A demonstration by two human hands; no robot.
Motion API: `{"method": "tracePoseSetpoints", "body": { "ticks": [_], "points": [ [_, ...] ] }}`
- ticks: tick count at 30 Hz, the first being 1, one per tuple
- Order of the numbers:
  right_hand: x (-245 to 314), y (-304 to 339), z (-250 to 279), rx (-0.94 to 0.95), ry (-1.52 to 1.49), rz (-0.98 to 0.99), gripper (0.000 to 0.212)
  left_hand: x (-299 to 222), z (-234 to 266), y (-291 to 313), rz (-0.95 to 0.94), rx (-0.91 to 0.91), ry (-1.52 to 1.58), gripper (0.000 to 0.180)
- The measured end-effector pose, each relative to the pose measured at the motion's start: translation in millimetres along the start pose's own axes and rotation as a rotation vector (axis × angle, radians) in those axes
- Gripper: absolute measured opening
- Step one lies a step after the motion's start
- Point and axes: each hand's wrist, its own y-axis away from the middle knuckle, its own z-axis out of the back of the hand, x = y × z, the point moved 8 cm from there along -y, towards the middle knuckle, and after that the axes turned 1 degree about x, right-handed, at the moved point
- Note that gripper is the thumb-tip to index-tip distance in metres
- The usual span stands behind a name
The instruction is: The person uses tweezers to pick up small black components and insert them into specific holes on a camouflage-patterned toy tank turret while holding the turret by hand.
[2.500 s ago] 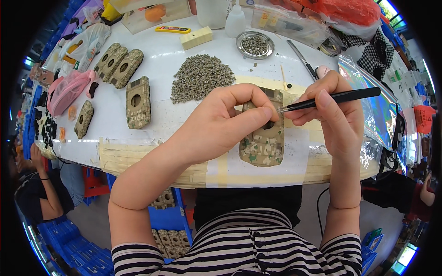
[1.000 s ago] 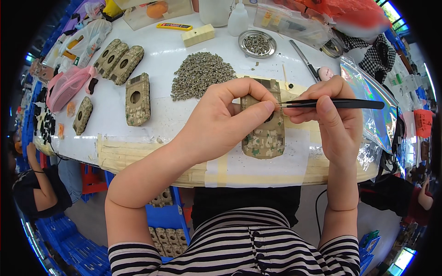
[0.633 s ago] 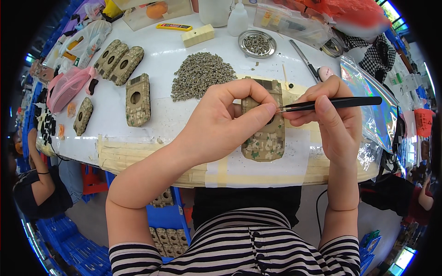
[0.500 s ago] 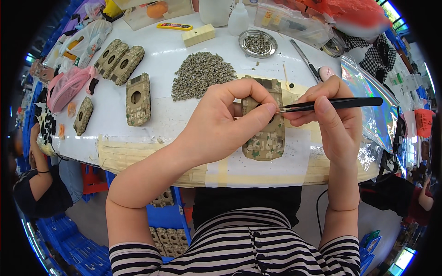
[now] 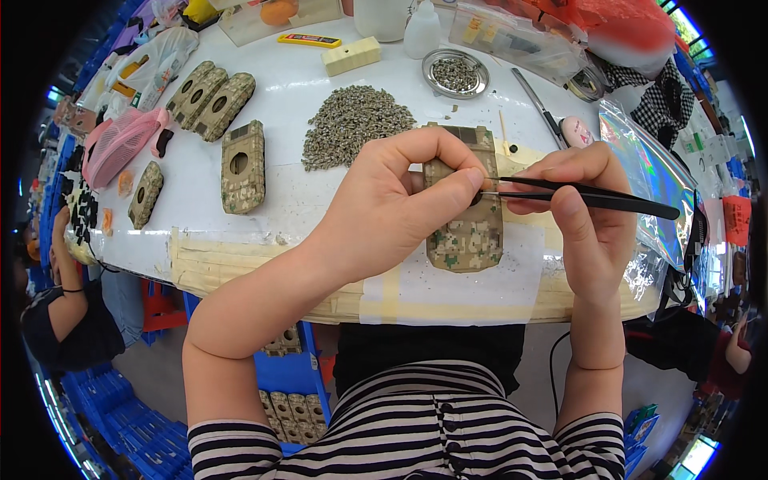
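My right hand (image 5: 594, 220) holds a pair of black tweezers (image 5: 620, 198) between thumb and fingers. The tweezers' two tips stand a little apart, right beside the fingertips of my left hand (image 5: 396, 200). Thumb and index finger of that hand are pinched together; whatever they hold is too small or hidden to name. Beneath both hands a camouflage toy tank hull (image 5: 466, 244) lies on a white sheet (image 5: 512, 292), its middle partly covered by my fingers. Beyond my left hand rises a pile of small grey-brown parts (image 5: 352, 124).
Several more camouflage hulls (image 5: 242, 180) lie to the left. At the back are a round metal dish (image 5: 478, 86) of small parts, a yellowish block (image 5: 352, 58) and a white squeeze bottle (image 5: 424, 32). A black pen-like tool (image 5: 536, 100) lies at the right. Masking tape (image 5: 240, 268) lines the front edge.
The tweezers' tips have parted; half a second ago they were closed together at my left fingertips. My left hand keeps its pinch, and the whole view has shifted slightly.
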Motion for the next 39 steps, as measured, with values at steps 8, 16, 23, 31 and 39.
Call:
{"method": "tracePoseSetpoints", "body": {
  "ticks": [8, 16, 23, 31, 39],
  "points": [
    [7.5, 0.6, -3.1, 0.084, 0.27, 0.156, 0.016, -1.2, 0.7, -0.1, -0.002, -0.026, 0.023, 0.008],
    [-0.6, -3.5, 6.4, -0.063, 0.032, 0.001, 0.019, 3.2, -0.3, -0.7, 0.014, -0.029, 0.049, 0.009],
    [-4.4, -4.3, 7.8, -0.037, 0.033, -0.051, 0.018, -0.1, -6.2, 0.9, -0.023, 0.021, 0.015, 0.01],
    [-9.2, -3.5, 9.0, -0.036, 0.021, -0.112, 0.02, -2.1, -6.9, 1.3, -0.021, 0.039, -0.059, 0.01],
    [-9.0, -3.5, 5.4, -0.02, 0.034, -0.094, 0.018, -8.3, -6.6, 3.3, -0.135, 0.022, -0.162, 0.006]
  ]
}}
